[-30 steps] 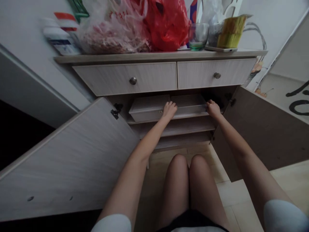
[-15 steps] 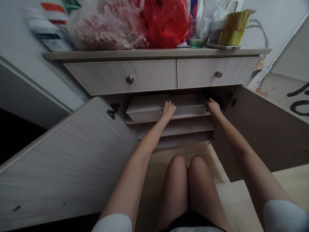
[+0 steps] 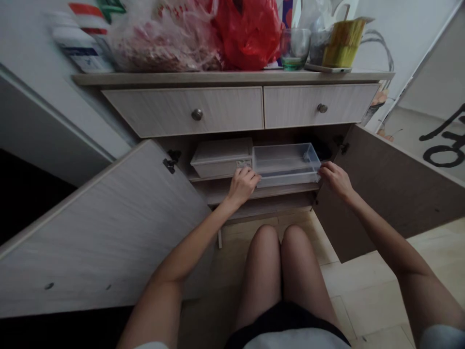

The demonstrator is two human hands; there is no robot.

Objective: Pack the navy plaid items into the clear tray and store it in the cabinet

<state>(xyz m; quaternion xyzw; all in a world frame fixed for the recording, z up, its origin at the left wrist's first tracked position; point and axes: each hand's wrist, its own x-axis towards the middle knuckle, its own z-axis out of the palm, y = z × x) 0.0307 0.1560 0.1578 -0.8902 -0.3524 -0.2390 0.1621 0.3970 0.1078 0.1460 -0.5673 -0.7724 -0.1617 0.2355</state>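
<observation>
A clear plastic box [image 3: 286,180] juts out over the front edge of the cabinet's upper shelf. My left hand [image 3: 244,185] grips its left front corner with bent fingers. At the right front corner, my right hand [image 3: 336,178] has its fingers closed on the rim. The box looks empty from above. Just left of it, a white box [image 3: 218,157] with a small label sits on the same shelf, partly hidden behind my left hand.
The left cabinet door [image 3: 119,232] and right cabinet door [image 3: 392,194] stand swung outward. Two drawers with round knobs are above. On top are a red plastic bag [image 3: 247,36], a drinking glass [image 3: 295,48] and white bottles [image 3: 80,48]. My knees are below.
Both hands have drawn the clear box toward me, so its front now sticks out past the shelf. The white box stays in place. The view has shifted slightly.
</observation>
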